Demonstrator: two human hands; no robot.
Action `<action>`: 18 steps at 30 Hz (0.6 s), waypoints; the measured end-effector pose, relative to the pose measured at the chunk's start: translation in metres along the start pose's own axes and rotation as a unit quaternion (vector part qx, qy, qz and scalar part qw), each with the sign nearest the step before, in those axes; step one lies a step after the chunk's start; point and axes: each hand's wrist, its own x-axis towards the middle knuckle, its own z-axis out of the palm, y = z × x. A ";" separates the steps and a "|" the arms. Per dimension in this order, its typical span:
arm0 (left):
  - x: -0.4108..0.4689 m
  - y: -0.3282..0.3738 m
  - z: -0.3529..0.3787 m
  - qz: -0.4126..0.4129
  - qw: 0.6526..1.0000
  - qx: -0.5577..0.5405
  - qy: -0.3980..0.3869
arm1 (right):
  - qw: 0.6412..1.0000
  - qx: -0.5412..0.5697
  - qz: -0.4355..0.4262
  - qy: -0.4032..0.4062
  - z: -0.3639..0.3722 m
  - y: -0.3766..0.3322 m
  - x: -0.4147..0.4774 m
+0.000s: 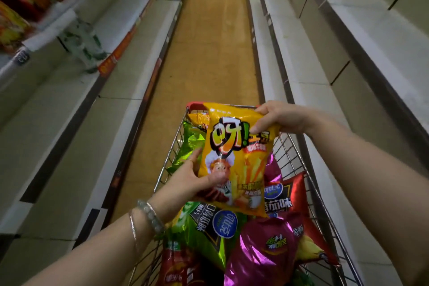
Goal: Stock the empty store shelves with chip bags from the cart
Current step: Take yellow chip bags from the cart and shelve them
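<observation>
Left hand (pixel 189 181), right hand (pixel 283 118) grip yellow bag (pixel 234 153)

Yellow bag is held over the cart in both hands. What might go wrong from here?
1. The right hand only pinches the yellow bag by its top corner; if the left hand lets go, it may slip or swing.
2. The left hand's thumb presses the bag's front and might crush chips.
3. The red bag lies high against the right wall of the cart and could slide out if bumped.
</observation>
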 end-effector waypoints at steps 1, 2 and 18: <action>0.000 -0.005 -0.001 -0.006 1.000 -0.009 0.000 | 1.000 0.009 0.019 -0.019 0.006 0.006 0.013; -0.001 -0.008 -0.002 -0.011 1.000 -0.013 0.013 | 0.999 0.022 0.030 -0.031 0.010 0.013 0.026; 0.000 -0.051 -0.026 -0.104 0.984 -0.103 0.098 | 0.869 -0.330 0.123 0.348 0.023 0.075 0.164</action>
